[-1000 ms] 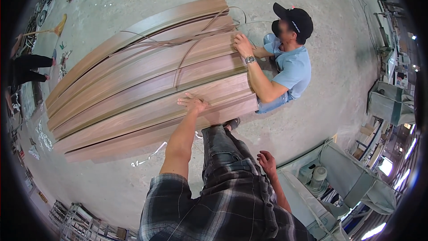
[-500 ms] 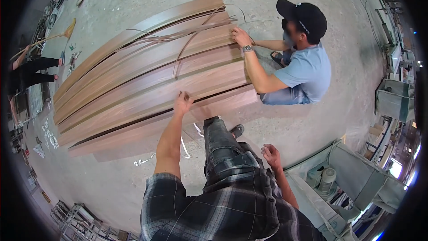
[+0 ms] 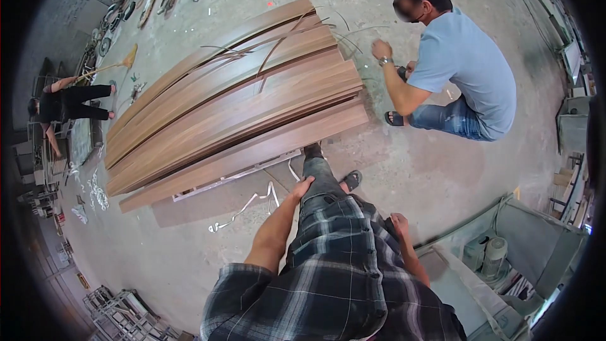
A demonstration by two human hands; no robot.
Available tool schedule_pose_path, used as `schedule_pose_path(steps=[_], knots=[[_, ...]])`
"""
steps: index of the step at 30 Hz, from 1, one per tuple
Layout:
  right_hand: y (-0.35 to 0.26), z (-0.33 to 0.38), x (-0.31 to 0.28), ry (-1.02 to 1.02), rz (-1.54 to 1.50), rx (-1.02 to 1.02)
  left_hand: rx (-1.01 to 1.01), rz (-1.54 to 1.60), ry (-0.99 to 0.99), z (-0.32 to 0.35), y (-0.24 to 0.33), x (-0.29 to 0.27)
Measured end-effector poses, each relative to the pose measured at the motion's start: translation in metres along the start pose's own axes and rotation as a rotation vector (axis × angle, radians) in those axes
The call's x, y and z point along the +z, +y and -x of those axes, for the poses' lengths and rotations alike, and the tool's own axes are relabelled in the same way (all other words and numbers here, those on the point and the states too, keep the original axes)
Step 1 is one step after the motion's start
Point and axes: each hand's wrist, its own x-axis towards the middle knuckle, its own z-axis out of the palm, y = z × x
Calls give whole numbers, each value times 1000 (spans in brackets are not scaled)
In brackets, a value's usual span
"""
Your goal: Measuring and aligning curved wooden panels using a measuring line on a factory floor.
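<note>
My left hand [image 3: 303, 187] lies against the thigh of my dark trousers [image 3: 320, 178], apart from the boards, its fingers partly hidden and nothing seen in them. To the right of my body, my right hand [image 3: 399, 224] hangs with its fingers curled in and nothing visible in it. In front of me is a low stack of long wood-grain boards [image 3: 246, 110], lying side by side with dark gaps between some. The nearest board [image 3: 252, 163] sits a little apart along the front. Thin brown strips [image 3: 271, 57] lie loose across the far boards.
A co-worker in a cap and light blue shirt [image 3: 470, 66] crouches at the boards' right end. Another person [image 3: 79, 101] holds a broom [image 3: 129, 57] at far left. White strapping [image 3: 243, 208] lies on the floor near my feet. A machine with a motor [image 3: 494, 256] stands at lower right.
My left hand has drawn back from the boards to my thigh. My right hand has curled in. The co-worker's hand has come off the board ends, and some middle boards now lie closer together.
</note>
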Motion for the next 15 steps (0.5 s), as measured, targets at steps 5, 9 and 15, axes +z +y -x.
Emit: schedule_pose_path(steps=[5, 9, 15], knots=[[76, -17, 1, -111, -96, -137, -50, -369, -197, 67, 39, -31], [57, -46, 7, -133, 69, -123, -9, -344, -132, 92, 45, -25], [-14, -67, 25, -168, -245, 68, -60, -169, 121, 79, 25, -7]])
